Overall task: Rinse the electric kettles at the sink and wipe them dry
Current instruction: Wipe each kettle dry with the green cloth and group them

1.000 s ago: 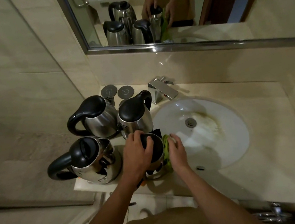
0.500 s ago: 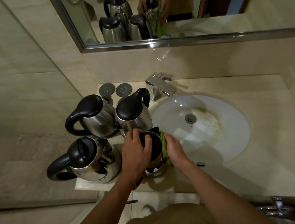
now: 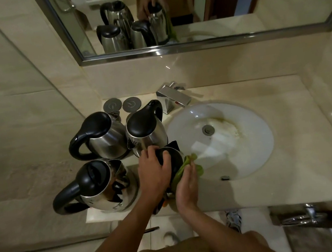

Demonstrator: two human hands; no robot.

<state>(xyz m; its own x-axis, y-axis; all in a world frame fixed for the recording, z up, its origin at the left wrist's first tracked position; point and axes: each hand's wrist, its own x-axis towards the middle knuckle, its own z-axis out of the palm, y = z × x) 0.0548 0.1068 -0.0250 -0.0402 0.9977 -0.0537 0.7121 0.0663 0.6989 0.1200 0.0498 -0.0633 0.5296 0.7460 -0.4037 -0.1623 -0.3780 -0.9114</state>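
At the counter's front edge, just left of the sink [image 3: 252, 155], the left hand [image 3: 154, 174] sits on top of the held kettle [image 3: 173, 158], fingers curled over its black lid to steady it. The right hand [image 3: 187, 185] presses a green cloth [image 3: 186, 165] flat against the kettle's right flank, fingers fairly straight, palm turned toward the steel. Compared with a second ago, that hand has slid lower and nearer the body along the side, and the cloth now bunches above the fingertips where before it lay under them; the left hand's hold on the lid looks unchanged. This reads as a wiping stroke in progress, so the kettle seems to be past rinsing and into drying. Three more kettles stand close by on the left: one touching or nearly touching the held one behind it [image 3: 145, 127], one further back-left [image 3: 100, 137], and one at front-left [image 3: 98, 188] with its handle pointing outward. Whether those are already wiped cannot be told. Behind them lie two grey discs [image 3: 121, 105]; the tap [image 3: 174, 97] appears shut off, with no water running. Above, the mirror [image 3: 190, 44] repeats the scene.
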